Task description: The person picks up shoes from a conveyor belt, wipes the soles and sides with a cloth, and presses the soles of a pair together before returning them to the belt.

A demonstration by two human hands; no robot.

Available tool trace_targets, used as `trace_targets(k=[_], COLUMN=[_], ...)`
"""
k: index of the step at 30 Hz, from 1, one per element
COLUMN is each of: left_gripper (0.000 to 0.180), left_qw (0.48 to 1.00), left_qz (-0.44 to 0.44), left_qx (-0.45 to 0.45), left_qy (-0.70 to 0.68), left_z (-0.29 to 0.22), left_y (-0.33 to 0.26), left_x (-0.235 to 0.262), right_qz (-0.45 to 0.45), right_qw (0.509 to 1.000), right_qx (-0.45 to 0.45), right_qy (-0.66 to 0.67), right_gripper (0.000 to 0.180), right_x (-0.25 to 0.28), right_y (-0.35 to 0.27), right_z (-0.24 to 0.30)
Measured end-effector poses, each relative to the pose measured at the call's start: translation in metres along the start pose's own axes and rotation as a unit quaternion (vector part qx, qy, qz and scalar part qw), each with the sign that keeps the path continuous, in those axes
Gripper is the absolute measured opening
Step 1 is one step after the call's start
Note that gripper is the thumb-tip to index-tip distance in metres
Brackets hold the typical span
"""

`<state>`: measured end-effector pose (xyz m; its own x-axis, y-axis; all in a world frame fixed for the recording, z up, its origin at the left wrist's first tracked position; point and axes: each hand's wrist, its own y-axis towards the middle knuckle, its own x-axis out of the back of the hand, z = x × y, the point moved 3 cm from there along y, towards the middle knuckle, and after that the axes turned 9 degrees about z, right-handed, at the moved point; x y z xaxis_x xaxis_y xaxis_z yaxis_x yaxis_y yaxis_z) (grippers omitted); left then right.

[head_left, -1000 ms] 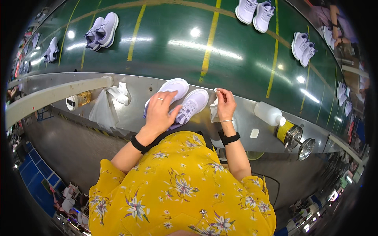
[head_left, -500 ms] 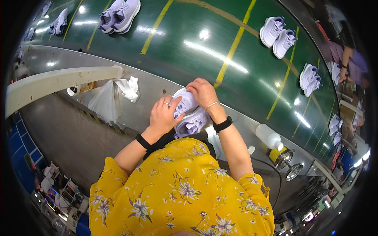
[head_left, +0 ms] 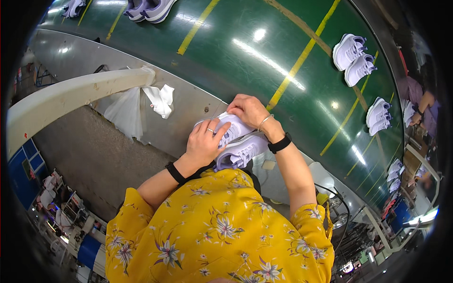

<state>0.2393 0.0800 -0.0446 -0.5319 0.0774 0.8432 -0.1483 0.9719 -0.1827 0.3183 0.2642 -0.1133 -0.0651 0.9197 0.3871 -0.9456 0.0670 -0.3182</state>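
My left hand (head_left: pixel 204 144) wraps over a pale lilac sneaker (head_left: pixel 239 127), its thumb lying near the laces. On the same sneaker, the bent fingers of my right hand (head_left: pixel 250 112) pinch the far side by the sole edge. Whether something small sits under those fingertips is hidden. A matching sneaker (head_left: pixel 241 152) rests beside it, closer to my body, with its laces facing up; neither hand grips that one. Both shoes are at the near metal ledge (head_left: pixel 188 101), in front of my yellow flowered top.
Beyond the ledge runs a green belt (head_left: pixel 226 70) with yellow lines, carrying several sneaker pairs (head_left: pixel 354 59). A cream curved bar (head_left: pixel 85 96) crosses at left, near white cloth (head_left: pixel 162 100) and a plastic bag (head_left: pixel 125 115). At right are a white bottle (head_left: pixel 322 177), a cable and another person's arm (head_left: pixel 423 106).
The whole view has shifted a little. Both hands stay on the same sneaker; my left fingers now lie further over it, and my right fingers remain bent at its far side.
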Motion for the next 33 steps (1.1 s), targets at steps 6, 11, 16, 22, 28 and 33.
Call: trace_targets(k=[6, 11, 16, 22, 28, 33], left_gripper=[0.074, 0.075, 0.073, 0.067, 0.068, 0.066], left_qw=[1.000, 1.000, 0.999, 0.997, 0.984, 0.988], left_qz=[0.022, 0.010, 0.009, -0.011, -0.062, -0.124], left_qx=[0.004, 0.018, 0.024, 0.075, 0.166, 0.091], left_qy=[-0.006, -0.016, -0.042, -0.011, 0.006, -0.014], left_z=[-0.002, -0.004, -0.003, 0.015, 0.038, 0.016], left_y=[-0.004, -0.010, -0.019, -0.055, -0.075, -0.061], left_x=[0.007, 0.003, 0.006, 0.021, 0.051, 0.071], right_qz=[-0.217, -0.362, -0.409, -0.388, -0.278, -0.317], right_qw=[0.966, 0.889, 0.809, 0.815, 0.878, 0.765], right_qx=[-0.111, -0.202, -0.221, -0.165, -0.159, -0.128], right_qy=[0.088, 0.194, 0.361, 0.399, 0.356, 0.546], right_gripper=[0.008, 0.012, 0.015, 0.014, 0.013, 0.019], right_x=[0.030, -0.001, -0.066, -0.116, -0.142, -0.131], right_y=[-0.070, -0.169, -0.209, -0.151, -0.118, -0.167], right_z=[0.009, -0.020, -0.034, -0.012, 0.009, -0.016])
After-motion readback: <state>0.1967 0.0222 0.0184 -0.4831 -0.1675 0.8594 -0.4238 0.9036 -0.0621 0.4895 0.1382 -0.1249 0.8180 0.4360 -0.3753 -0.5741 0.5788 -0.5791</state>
